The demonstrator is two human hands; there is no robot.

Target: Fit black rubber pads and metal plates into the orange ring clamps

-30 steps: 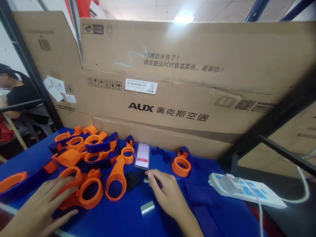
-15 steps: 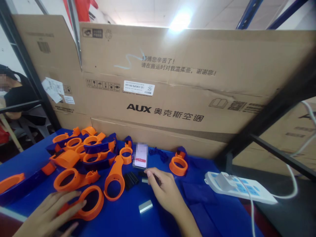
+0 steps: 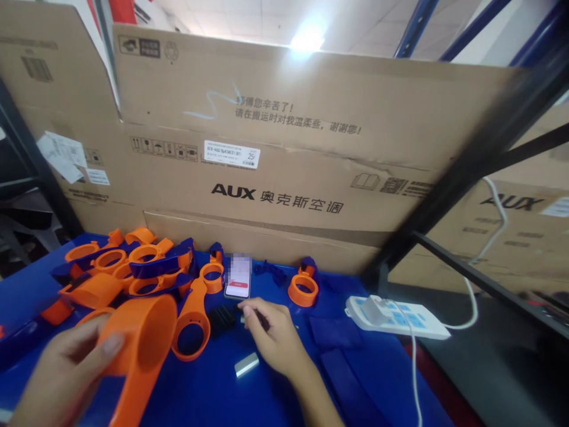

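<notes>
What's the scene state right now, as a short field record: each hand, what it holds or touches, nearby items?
left hand: grip closed on orange ring part, lifted off the blue table
right hand: resting on the table, fingertips at a small dark piece; whether it is gripped cannot be told
near right hand: black ribbed block, small silver block, phone
pile: orange and blue parts, back left
loose ring: orange ring, right of the phone
power strip: white, at the table's right edge
backdrop: cardboard box
</notes>
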